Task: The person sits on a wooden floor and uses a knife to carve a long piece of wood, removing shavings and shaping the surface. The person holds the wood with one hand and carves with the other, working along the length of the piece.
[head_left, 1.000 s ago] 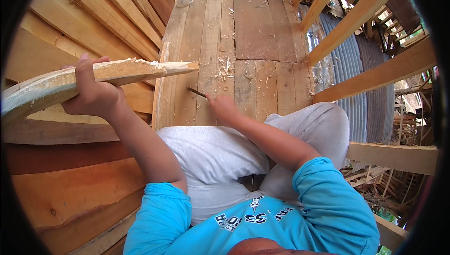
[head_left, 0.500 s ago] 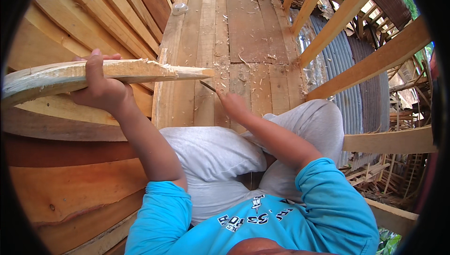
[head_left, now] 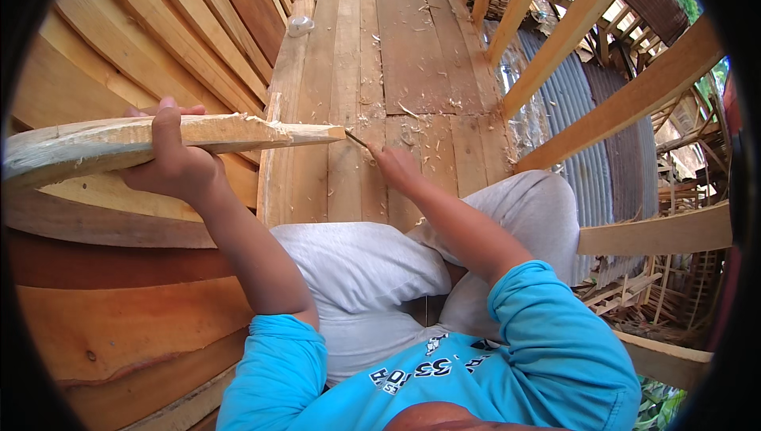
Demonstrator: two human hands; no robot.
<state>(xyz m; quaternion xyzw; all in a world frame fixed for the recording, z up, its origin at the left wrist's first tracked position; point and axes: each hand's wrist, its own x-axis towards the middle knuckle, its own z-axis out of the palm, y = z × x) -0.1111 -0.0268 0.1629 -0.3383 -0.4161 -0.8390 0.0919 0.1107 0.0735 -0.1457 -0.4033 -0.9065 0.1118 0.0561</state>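
A long pale piece of wood (head_left: 238, 131) reaches in from the left rim, its right end carved down to a narrower, squared tip. My left hand (head_left: 178, 150) grips it from below, thumb up along the near side and fingers behind. In my right hand (head_left: 394, 165) is a thin, dark-bladed knife (head_left: 357, 139); its blade points up and left, close to the wood's tip. Whether blade and wood touch I cannot tell. The knife's handle is hidden inside my closed fingers.
Wood shavings lie scattered over the plank floor (head_left: 349, 74). A small clear container (head_left: 300, 27) sits at the far left. Stacked boards (head_left: 127, 43) line the left side. Wooden railing posts (head_left: 571, 33) stand on the right, with corrugated metal sheets (head_left: 583, 126) beyond them.
The wood's tip has shifted slightly left and down in the view. The knife blade has moved up, from below the tip to right beside its end.
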